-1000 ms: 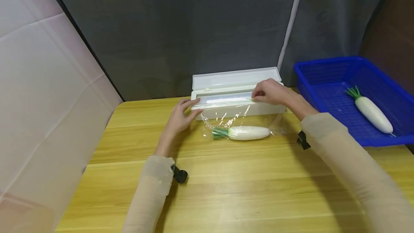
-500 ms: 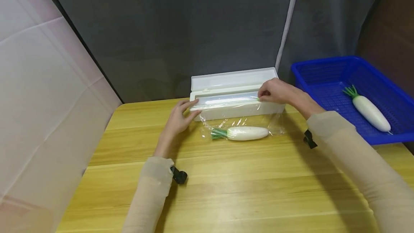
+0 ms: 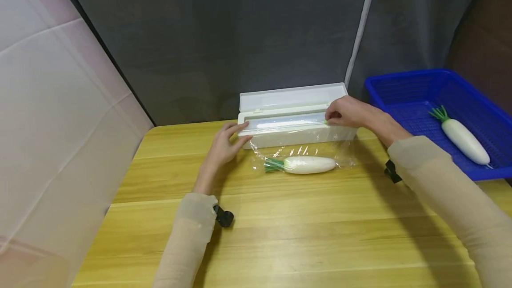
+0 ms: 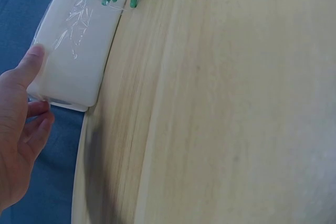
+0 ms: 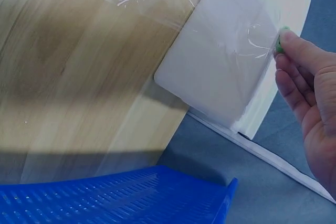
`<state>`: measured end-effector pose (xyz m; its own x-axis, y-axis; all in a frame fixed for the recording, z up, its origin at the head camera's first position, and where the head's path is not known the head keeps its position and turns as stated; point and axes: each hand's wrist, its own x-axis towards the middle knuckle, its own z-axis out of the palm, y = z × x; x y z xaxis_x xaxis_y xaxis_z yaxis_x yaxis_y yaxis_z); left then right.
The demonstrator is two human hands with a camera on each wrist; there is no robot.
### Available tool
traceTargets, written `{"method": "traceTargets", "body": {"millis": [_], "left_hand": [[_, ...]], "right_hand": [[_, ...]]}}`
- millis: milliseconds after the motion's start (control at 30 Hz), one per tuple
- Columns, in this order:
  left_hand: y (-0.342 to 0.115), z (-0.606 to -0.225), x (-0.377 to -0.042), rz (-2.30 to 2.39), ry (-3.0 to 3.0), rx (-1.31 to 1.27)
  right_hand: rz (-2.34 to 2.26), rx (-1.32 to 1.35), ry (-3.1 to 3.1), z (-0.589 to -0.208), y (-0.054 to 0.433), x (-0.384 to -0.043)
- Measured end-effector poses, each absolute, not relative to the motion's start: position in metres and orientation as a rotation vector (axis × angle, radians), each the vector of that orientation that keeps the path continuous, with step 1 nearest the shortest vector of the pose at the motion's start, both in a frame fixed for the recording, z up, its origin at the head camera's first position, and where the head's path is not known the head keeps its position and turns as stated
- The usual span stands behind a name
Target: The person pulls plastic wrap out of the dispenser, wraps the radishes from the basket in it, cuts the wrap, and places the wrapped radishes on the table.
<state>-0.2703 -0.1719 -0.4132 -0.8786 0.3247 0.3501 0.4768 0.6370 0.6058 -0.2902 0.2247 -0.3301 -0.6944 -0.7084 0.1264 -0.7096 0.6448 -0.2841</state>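
Observation:
A white cling film dispenser (image 3: 296, 138) stands lid-up at the back of the table, its roll visible inside. My left hand (image 3: 224, 146) grips its left end; in the left wrist view the thumb (image 4: 32, 62) presses the front face. Between thumb and fingers, my right hand (image 3: 350, 112) pinches a small green slide cutter (image 5: 282, 39) on the dispenser's front edge, near its right end. Clear cling film (image 3: 298, 149) runs from that edge down over a white radish (image 3: 310, 165) lying in front, green stalks to the left.
A blue plastic basket (image 3: 416, 76) stands at the right with another white radish (image 3: 466, 141) in it. Grey cloth (image 3: 240, 34) hangs directly behind the dispenser. A pale panel (image 3: 72, 123) borders the wooden table (image 3: 272, 234) on the left.
My right hand has slid the green cutter rightward along the dispenser's edge. The left hand stays at the left end, and the wrapped-over radish lies where it was.

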Motion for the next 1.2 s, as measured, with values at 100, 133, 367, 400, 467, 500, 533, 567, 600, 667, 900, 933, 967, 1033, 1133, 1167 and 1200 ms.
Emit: {"method": "traceTargets", "body": {"millis": [100, 133, 367, 400, 467, 500, 533, 567, 600, 667, 900, 933, 967, 1033, 1133, 1167, 1200], "left_hand": [[-0.171, -0.413, -0.270, -1.075, -2.646, -0.656], [-0.171, -0.413, -0.270, -1.079, -2.646, -0.655], [-0.170, -0.413, -0.271, -1.084, -2.644, -0.656], [-0.170, -0.413, -0.271, -1.086, -2.645, -0.659], [-0.171, -0.414, -0.271, -1.086, -2.646, -0.660], [-0.172, -0.414, -0.271, -1.092, -2.644, -0.659], [-0.173, -0.414, -0.271, -1.092, -2.645, -0.654], [-0.174, -0.414, -0.271, -1.094, -2.642, -0.649], [-0.175, -0.414, -0.271, -1.094, -2.639, -0.645], [-0.177, -0.414, -0.271, -1.089, -2.633, -0.645], [-0.179, -0.416, -0.271, -1.075, -2.640, -0.646], [-0.179, -0.416, -0.271, -1.076, -2.642, -0.644], [-0.178, -0.417, -0.271, -1.078, -2.645, -0.641], [-0.179, -0.417, -0.272, -1.077, -2.646, -0.638], [-0.179, -0.417, -0.272, -1.074, -2.642, -0.637], [-0.179, -0.417, -0.271, -1.075, -2.641, -0.638], [-0.179, -0.417, -0.271, -1.073, -2.638, -0.642]], "right_hand": [[0.502, 1.207, -2.865, -0.329, 0.227, -0.289], [0.502, 1.199, -2.870, -0.329, 0.229, -0.289], [0.462, 1.208, -2.856, -0.326, 0.240, -0.286], [0.458, 1.196, -2.863, -0.326, 0.243, -0.285], [0.457, 1.144, -2.893, -0.325, 0.248, -0.283], [0.455, 1.117, -2.907, -0.325, 0.250, -0.282], [0.455, 1.099, -2.919, -0.325, 0.253, -0.281], [0.458, 1.087, -2.925, -0.326, 0.254, -0.281], [0.460, 1.081, -2.925, -0.326, 0.255, -0.281], [0.461, 1.083, -2.915, -0.326, 0.257, -0.282], [0.452, 1.127, -2.892, -0.328, 0.260, -0.286], [0.453, 1.129, -2.890, -0.328, 0.260, -0.286], [0.453, 1.131, -2.887, -0.328, 0.261, -0.286], [0.459, 1.137, -2.876, -0.328, 0.261, -0.286], [0.451, 1.132, -2.869, -0.327, 0.262, -0.285], [0.446, 1.131, -2.869, -0.327, 0.263, -0.285], [0.443, 1.130, -2.871, -0.327, 0.264, -0.285]]}}
